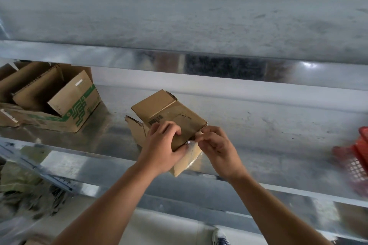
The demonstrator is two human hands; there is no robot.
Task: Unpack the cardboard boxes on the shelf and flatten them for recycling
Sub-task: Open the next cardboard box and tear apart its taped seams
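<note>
Meanwhile, from the head camera: small cardboard box (169,117) on the metal shelf (258,135), near its front edge, far flaps already open. Left hand (161,149) clamped over the near corner, fingers (169,128) curled on the top panel. Right hand (217,149) pinching clear, crinkled tape (192,145) at the seam. Not yet flattened. Far left, larger green-printed box (65,105), open, still standing. Dull corrugated board against shiny, scuffed steel; red plastic basket (356,157) at right.

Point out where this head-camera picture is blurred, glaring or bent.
Head view: red basket at right edge and clutter at lower left are smeared; glare spot on the upper shelf rail; wide-angle bends the shelf edges; the small box and both hands stay fairly sharp.
</note>
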